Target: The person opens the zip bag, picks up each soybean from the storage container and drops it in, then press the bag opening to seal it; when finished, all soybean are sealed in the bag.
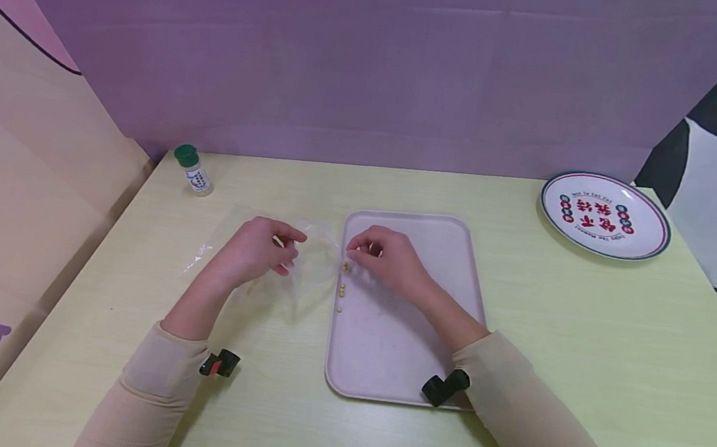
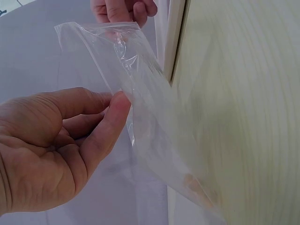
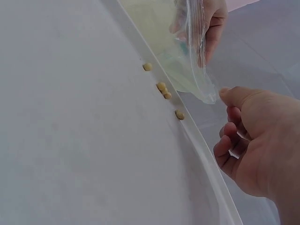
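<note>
My left hand (image 1: 260, 248) pinches a clear plastic zip bag (image 2: 150, 108) between thumb and forefinger, left of the tray. My right hand (image 1: 390, 260), above the tray's left edge, has thumb and forefinger together at the bag's near-side corner by the zip strip (image 3: 197, 42). The other fingers (image 3: 225, 150) of this hand are curled. Several small round yellowish beans (image 3: 161, 86) lie along the raised rim of the pale pink tray (image 1: 403, 359), below the right fingertips. Whether the bag contains anything is unclear through its creases.
A small shaker jar with a green lid (image 1: 193, 170) stands at the back left of the light wood table (image 1: 580, 363). At the back right lies a white oval plate (image 1: 645, 243) with red lettering. A purple cloth wall (image 1: 376, 58) rises behind the table.
</note>
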`<state>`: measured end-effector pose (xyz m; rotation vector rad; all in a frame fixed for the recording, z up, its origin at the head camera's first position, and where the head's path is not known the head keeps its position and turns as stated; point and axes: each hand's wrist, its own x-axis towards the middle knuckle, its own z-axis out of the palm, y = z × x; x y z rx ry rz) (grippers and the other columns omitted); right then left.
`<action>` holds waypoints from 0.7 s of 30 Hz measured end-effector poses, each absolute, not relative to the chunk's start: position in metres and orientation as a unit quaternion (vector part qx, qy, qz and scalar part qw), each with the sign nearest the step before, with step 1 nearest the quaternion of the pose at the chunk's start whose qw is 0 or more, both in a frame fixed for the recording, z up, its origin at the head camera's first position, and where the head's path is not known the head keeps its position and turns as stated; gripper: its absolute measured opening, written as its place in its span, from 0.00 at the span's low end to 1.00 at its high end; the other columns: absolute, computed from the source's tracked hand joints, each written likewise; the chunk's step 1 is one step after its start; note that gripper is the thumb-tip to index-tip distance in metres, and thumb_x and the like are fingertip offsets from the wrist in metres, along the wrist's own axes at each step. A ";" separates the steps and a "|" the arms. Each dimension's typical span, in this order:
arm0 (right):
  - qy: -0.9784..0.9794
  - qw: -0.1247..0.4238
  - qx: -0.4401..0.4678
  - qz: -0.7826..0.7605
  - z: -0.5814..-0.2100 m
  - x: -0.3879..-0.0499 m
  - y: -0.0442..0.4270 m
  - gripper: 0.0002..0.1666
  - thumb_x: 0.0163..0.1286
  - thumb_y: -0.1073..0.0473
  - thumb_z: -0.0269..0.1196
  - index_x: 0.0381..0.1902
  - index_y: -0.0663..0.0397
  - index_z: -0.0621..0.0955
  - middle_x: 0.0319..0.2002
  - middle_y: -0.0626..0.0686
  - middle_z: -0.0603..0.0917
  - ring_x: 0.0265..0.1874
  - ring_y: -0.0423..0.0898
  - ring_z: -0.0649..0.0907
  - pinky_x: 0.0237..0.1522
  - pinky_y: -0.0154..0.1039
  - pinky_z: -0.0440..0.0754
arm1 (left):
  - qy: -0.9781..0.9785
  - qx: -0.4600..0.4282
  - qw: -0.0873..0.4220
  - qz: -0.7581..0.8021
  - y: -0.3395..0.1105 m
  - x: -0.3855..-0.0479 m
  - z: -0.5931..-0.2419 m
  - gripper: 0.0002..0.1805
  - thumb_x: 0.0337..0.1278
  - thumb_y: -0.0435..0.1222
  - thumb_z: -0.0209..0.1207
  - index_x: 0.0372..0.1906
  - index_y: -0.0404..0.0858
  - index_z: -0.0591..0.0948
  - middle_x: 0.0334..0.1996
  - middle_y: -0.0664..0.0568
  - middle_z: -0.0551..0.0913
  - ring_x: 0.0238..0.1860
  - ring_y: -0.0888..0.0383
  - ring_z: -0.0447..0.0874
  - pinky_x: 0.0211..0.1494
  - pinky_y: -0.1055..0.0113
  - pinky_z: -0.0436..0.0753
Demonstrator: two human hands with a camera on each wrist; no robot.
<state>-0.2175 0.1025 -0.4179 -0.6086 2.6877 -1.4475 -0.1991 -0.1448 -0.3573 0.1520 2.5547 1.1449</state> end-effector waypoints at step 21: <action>0.835 0.060 -0.238 -0.492 -0.416 -0.215 0.103 0.05 0.66 0.65 0.70 0.39 0.54 0.89 0.28 0.47 0.79 0.30 0.45 0.75 0.31 0.34 0.71 | 0.897 0.057 0.172 0.404 -0.142 -0.199 -0.357 0.18 0.68 0.30 0.59 0.60 0.34 0.82 0.41 0.44 0.80 0.32 0.54 0.87 0.46 0.59 0.87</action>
